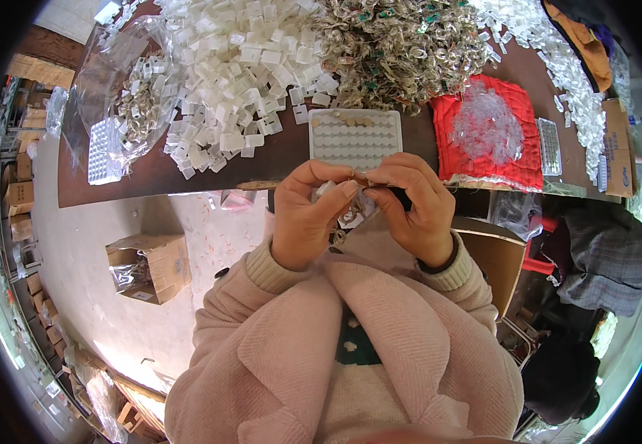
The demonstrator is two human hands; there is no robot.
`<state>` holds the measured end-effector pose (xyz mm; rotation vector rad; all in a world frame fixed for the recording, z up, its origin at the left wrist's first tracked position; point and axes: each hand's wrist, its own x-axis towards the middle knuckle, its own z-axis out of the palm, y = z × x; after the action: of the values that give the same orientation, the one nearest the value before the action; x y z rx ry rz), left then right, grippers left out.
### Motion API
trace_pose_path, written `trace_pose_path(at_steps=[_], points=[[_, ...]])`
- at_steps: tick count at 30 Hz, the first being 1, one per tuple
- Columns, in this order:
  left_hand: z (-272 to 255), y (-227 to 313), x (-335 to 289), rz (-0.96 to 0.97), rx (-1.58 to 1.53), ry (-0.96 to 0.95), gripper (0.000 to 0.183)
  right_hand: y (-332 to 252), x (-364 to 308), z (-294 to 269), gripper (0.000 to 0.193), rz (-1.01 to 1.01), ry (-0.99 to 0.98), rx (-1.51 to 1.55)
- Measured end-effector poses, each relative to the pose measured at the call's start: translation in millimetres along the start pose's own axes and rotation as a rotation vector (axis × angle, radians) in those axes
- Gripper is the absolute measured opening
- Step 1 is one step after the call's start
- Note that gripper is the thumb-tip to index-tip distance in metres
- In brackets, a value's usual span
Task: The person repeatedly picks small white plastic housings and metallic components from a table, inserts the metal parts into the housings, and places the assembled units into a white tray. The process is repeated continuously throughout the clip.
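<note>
My left hand (308, 211) and my right hand (419, 211) meet in front of my chest, just off the near edge of the table. Thumbs and forefingers of both are pinched together on a small trinket (352, 216) with shiny, silvery-gold links dangling beneath. Fingertips hide most of it, and its exact kind is unclear. A bit of clear or white plastic shows by the fingers. Just beyond my hands lies a white tray (356, 153) with rows of small hollows; several little tan discs (358, 121) sit along its far row.
White plastic cards (240, 74) are heaped at back left, beside a pile of shiny trinkets (402, 52). A red cloth (445, 122) holds clear plastic bits (488, 127). A clear bag (143, 89) lies far left. An open cardboard box (166, 266) stands on the floor.
</note>
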<state>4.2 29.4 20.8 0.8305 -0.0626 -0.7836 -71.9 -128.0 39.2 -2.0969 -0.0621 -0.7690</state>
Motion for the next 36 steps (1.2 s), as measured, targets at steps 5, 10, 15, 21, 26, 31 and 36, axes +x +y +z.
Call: trace_pose_path(at_steps=[5, 10, 15, 21, 26, 31, 36], points=[[-3, 0, 0, 0.023, 0.041, 0.01, 0.012, 0, 0, 11, 0.03, -0.092, 0.049, -0.146], [-27, 20, -3, 0.213, 0.642, 0.177, 0.019, -4, 1, 13, 0.024, 0.009, 0.039, -0.114], [-64, 52, 13, 0.728, 1.621, 0.388, 0.033, -6, 1, 13, 0.021, 0.059, 0.006, -0.009], [-76, 55, 26, 0.677, 1.908, 0.411, 0.034, -7, 0, 15, 0.02, 0.109, -0.009, -0.006], [-70, 64, 16, 0.831, 1.695, 0.386, 0.03, -4, -1, 11, 0.018, 0.17, 0.006, 0.067], [-41, 54, 10, 0.919, 1.395, -0.032, 0.031, -9, 3, 18, 0.015, 0.521, 0.078, 0.634], [-21, 29, 10, 0.795, 1.077, -0.142, 0.03, -17, 6, 19, 0.015, 0.552, 0.098, 0.701]])
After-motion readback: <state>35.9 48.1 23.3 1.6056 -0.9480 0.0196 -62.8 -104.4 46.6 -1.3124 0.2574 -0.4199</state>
